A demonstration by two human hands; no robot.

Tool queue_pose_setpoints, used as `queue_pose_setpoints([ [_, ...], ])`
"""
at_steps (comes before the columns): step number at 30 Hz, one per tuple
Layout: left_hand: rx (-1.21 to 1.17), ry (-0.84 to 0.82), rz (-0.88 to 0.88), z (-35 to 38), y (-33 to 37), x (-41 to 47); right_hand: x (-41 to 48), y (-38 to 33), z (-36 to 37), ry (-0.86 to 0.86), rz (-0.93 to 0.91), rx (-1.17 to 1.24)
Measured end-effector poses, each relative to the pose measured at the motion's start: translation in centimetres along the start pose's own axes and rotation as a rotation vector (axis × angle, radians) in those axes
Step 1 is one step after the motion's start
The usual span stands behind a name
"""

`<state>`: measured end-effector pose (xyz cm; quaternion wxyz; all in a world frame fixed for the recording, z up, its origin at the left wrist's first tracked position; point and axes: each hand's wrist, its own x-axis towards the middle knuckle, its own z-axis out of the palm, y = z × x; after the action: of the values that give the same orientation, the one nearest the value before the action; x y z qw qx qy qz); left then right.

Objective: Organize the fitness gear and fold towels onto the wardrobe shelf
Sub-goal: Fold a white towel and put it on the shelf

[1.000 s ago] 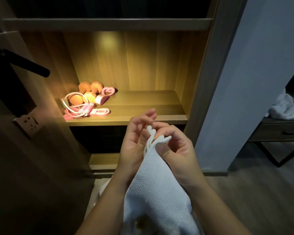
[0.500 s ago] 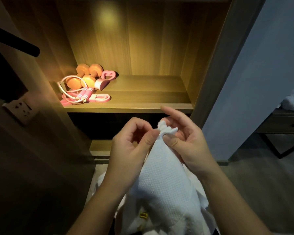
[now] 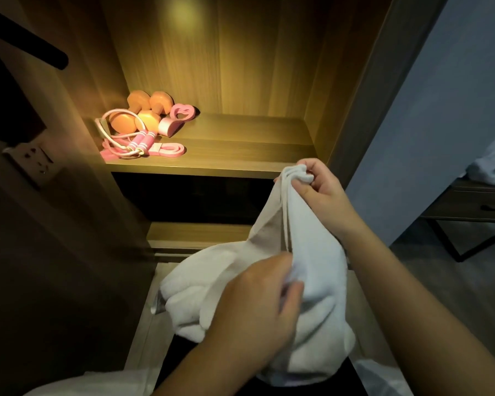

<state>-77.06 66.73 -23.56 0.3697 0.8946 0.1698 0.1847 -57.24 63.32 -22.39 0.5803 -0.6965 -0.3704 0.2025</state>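
White towel (image 3: 315,252) is up in the air in front of the wardrobe, just below the lit shelf (image 3: 240,155) — both hands on it. Right hand (image 3: 323,192) has its fingers pinched tight on the bunched top corner, left hand (image 3: 255,307) grips a fold lower down. Orange dumbbells (image 3: 143,110) and a pink jump rope (image 3: 132,141) sit at the shelf's left end.

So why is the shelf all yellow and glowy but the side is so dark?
Head view: a warm glow hits the back panel and lights the shelf and fitness gear; the wardrobe's left side sits in deep shadow; the towel and left hand look a little blurred.
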Motion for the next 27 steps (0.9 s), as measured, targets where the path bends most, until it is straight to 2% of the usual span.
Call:
queue_pose_setpoints([
  [3,0.327,-0.066,0.060,2.8,-0.3,-0.6,0.9,-0.7,-1.7,-0.152,0.092,-0.101],
  [4,0.418,-0.084,0.019,4.0,-0.5,-0.7,1.2,-0.9,-2.1,-0.184,0.124,-0.125],
  [6,0.563,-0.127,-0.006,6.6,-0.4,-0.9,1.6,-0.8,-1.9,-0.146,0.161,-0.165],
  [8,0.552,-0.198,-0.025,8.3,0.8,-1.7,1.6,-0.1,-0.8,-0.036,0.160,-0.199],
  [10,0.434,-0.334,-0.038,8.7,1.4,-2.1,1.0,0.9,0.4,0.036,0.111,-0.206],
  [13,0.380,-0.497,0.097,7.8,-0.1,-2.2,0.1,2.5,0.7,0.072,0.060,-0.155],
  [15,0.333,-0.469,0.128,5.5,-1.4,-1.8,-0.4,3.1,0.5,0.111,0.072,-0.080],
  [18,0.296,-0.178,0.067,3.4,-3.5,-2.0,-0.5,3.6,0.2,0.162,0.063,0.006],
  [19,0.316,-0.152,0.004,3.2,-4.0,-2.3,-0.6,3.6,0.2,0.169,0.059,0.021],
  [24,0.199,-0.141,-0.317,3.7,-5.9,-2.6,-0.9,3.8,0.5,0.190,0.040,0.025],
  [27,0.285,-0.214,-0.408,4.3,-6.6,-2.1,-1.2,4.1,0.7,0.215,0.029,0.028],
])
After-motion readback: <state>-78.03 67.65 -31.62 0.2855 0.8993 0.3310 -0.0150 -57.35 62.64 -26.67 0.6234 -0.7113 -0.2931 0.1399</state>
